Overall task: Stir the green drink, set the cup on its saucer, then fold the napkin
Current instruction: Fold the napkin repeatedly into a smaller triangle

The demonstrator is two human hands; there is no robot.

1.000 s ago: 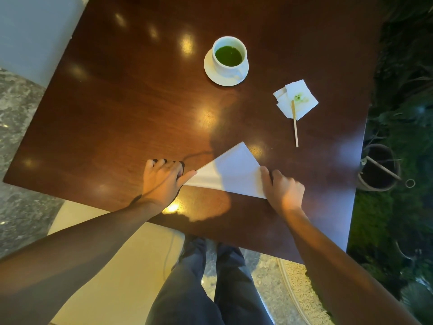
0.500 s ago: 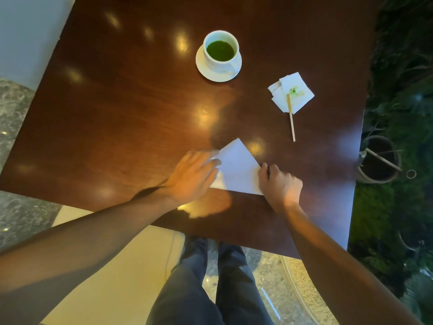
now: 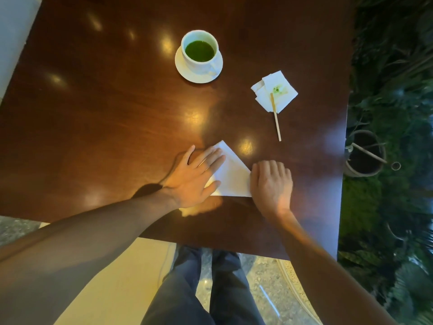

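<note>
1. Lying near the near edge of the dark polished wooden table (image 3: 98, 118), the white paper napkin folded into a triangle (image 3: 230, 177) has bare wood on every side.
2. Left hand (image 3: 194, 174) presses flat on its left part, fingers straight and spread.
3. Right hand (image 3: 271, 184) rests on its right corner, fingers bent down; grip unclear.
4. White ceramic cup of green drink (image 3: 199, 51) sits on its round white saucer (image 3: 185, 70), well beyond.

table (image 3: 98, 118): dark glossy wood | on it: saucer (image 3: 187, 72), folded napkin (image 3: 230, 175), stained napkin (image 3: 284, 99), stir stick (image 3: 277, 124)
</note>
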